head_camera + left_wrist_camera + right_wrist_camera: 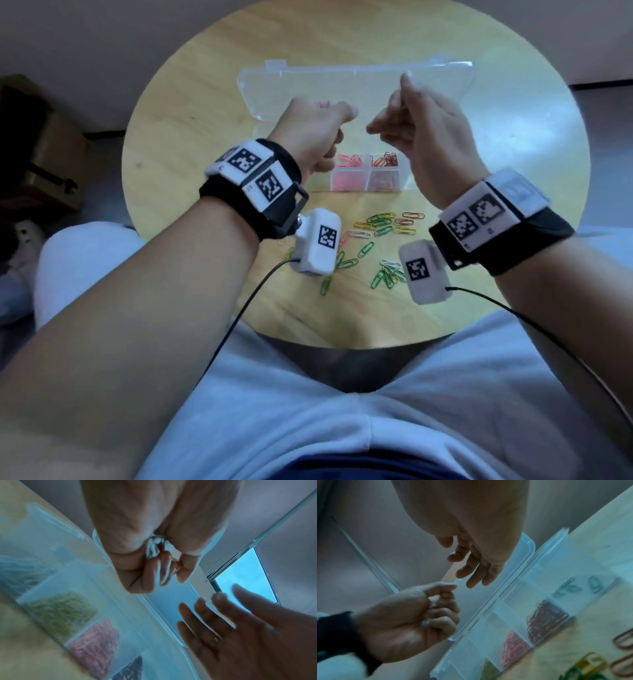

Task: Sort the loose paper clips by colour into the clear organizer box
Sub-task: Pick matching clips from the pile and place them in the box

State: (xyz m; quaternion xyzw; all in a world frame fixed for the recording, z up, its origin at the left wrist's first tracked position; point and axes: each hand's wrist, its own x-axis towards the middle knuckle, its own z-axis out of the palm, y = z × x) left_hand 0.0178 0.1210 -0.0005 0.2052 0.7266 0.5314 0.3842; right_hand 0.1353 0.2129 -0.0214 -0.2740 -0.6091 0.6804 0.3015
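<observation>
Raised above the clear organizer box (365,183), my left hand (317,125) is curled into a fist that grips a small bunch of white paper clips (152,547), also showing between its fingers (434,601). My right hand (407,116) hovers just to its right with relaxed, spread fingers (221,616) and holds nothing. Pink clips (347,161) and red clips (387,159) lie in neighbouring compartments. A yellow-green batch (60,611) fills another. Loose green, yellow, white and red clips (380,222) lie scattered on the table in front of the box.
The box's clear lid (308,82) lies open flat behind it on the round wooden table (191,113). A few clips (576,588) sit in a far compartment. My knees are at the near table edge; a brown box (51,161) stands on the floor at left.
</observation>
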